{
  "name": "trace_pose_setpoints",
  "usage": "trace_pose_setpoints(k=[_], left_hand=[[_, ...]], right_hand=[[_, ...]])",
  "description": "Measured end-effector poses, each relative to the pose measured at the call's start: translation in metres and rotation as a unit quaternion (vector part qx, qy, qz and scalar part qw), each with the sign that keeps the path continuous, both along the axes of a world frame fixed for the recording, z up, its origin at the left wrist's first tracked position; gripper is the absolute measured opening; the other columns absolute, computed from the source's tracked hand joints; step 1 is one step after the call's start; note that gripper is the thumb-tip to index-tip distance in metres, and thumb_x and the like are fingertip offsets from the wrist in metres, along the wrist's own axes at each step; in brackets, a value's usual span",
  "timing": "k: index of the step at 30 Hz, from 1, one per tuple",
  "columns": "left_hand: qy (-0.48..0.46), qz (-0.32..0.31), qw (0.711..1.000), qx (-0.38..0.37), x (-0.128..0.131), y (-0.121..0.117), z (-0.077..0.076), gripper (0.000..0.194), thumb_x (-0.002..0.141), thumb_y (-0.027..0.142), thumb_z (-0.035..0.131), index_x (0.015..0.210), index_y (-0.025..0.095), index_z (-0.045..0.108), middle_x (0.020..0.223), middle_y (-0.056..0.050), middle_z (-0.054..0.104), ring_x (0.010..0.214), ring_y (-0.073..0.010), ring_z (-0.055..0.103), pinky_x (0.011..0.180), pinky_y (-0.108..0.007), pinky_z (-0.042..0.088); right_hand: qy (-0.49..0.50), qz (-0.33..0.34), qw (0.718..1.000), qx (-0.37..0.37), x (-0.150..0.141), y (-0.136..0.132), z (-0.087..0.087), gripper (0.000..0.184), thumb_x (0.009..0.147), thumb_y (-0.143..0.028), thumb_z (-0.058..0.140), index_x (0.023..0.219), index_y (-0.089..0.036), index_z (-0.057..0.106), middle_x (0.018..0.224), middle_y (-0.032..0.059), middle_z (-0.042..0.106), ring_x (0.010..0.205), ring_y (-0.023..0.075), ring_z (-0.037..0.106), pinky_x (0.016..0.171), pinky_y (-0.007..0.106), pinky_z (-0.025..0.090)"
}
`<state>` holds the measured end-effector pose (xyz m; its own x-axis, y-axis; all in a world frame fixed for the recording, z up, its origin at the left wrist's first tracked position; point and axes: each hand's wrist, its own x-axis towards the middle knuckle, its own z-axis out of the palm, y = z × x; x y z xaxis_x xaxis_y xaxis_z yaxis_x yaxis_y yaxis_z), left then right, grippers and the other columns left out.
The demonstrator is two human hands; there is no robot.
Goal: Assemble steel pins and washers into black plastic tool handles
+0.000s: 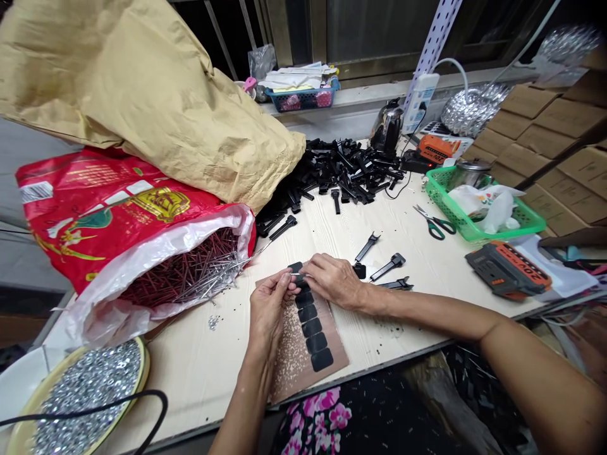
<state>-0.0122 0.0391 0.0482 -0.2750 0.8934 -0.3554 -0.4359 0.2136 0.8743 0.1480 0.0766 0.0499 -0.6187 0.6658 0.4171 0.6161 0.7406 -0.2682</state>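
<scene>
My left hand (pixel 271 303) pinches with thumb and forefinger above the upper part of a brown board (pixel 296 370). Close against it, my right hand (pixel 332 279) is also closed, its fingertips meeting the left ones. A small pale bit shows between the fingertips, too small to name. Down the board runs a column of black rounded-square pads (pixel 313 327), the upper ones partly covered by my hands. Several black plastic pieces with long stems (pixel 389 266) lie just right of my right hand.
On the left, a red bag (pixel 118 208) spills long thin rods (pixel 190 268); below stands a tub of small metal parts (pixel 90 392). Black pieces (pixel 351 167) are heaped at the back. Scissors (pixel 434 222), a green basket (pixel 512 232) and a battery pack (pixel 509 268) sit right.
</scene>
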Motion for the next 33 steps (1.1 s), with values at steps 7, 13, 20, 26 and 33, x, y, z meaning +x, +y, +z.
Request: trace_pose_setpoints(k=[7,13,20,26,33], left_hand=[[-0.028,0.037,0.999,0.025,0.004,-0.004,0.002,0.036,0.054,0.027,0.084,0.082,0.010,0.069,0.066,-0.002,0.067,0.054,-0.0073,0.061,0.059,-0.018,0.054],[-0.075,0.060,0.995,0.031,-0.001,-0.006,0.003,0.037,0.050,0.022,0.086,0.080,0.009,0.068,0.065,-0.002,0.066,0.057,-0.0077,0.062,0.062,-0.019,0.056],[-0.071,0.061,0.995,0.042,-0.007,-0.009,-0.003,0.039,0.051,0.021,0.085,0.084,0.010,0.066,0.067,-0.002,0.067,0.059,-0.0085,0.063,0.066,-0.021,0.056],[-0.006,0.039,0.998,0.050,-0.011,-0.013,-0.008,0.035,0.061,0.028,0.080,0.087,0.010,0.066,0.065,-0.002,0.067,0.059,-0.0085,0.063,0.068,-0.021,0.053],[0.028,0.040,0.996,0.073,-0.013,-0.015,-0.014,0.031,0.066,0.031,0.076,0.088,0.012,0.066,0.067,-0.001,0.067,0.061,-0.0095,0.063,0.070,-0.024,0.051]], right_hand=[[-0.003,-0.023,0.999,0.039,-0.006,-0.004,0.003,0.026,0.097,-0.026,0.039,0.091,-0.019,0.063,0.081,0.0033,0.058,0.076,0.0136,0.052,0.064,0.024,0.038],[0.018,-0.032,0.999,0.010,-0.015,-0.007,0.001,0.022,0.097,-0.028,0.041,0.097,-0.021,0.062,0.083,0.0021,0.059,0.079,0.0121,0.055,0.064,0.022,0.039],[0.012,-0.028,0.999,-0.038,-0.020,-0.012,0.007,0.021,0.095,-0.028,0.042,0.101,-0.020,0.060,0.092,0.0026,0.056,0.078,0.0107,0.055,0.060,0.020,0.039],[-0.006,-0.024,1.000,0.005,-0.022,-0.011,0.004,0.022,0.097,-0.029,0.041,0.097,-0.021,0.061,0.083,0.0026,0.058,0.081,0.0139,0.054,0.064,0.023,0.038],[-0.017,-0.005,1.000,0.003,-0.027,-0.010,0.002,0.021,0.095,-0.024,0.042,0.091,-0.016,0.061,0.084,0.0049,0.060,0.081,0.0154,0.054,0.068,0.025,0.039]])
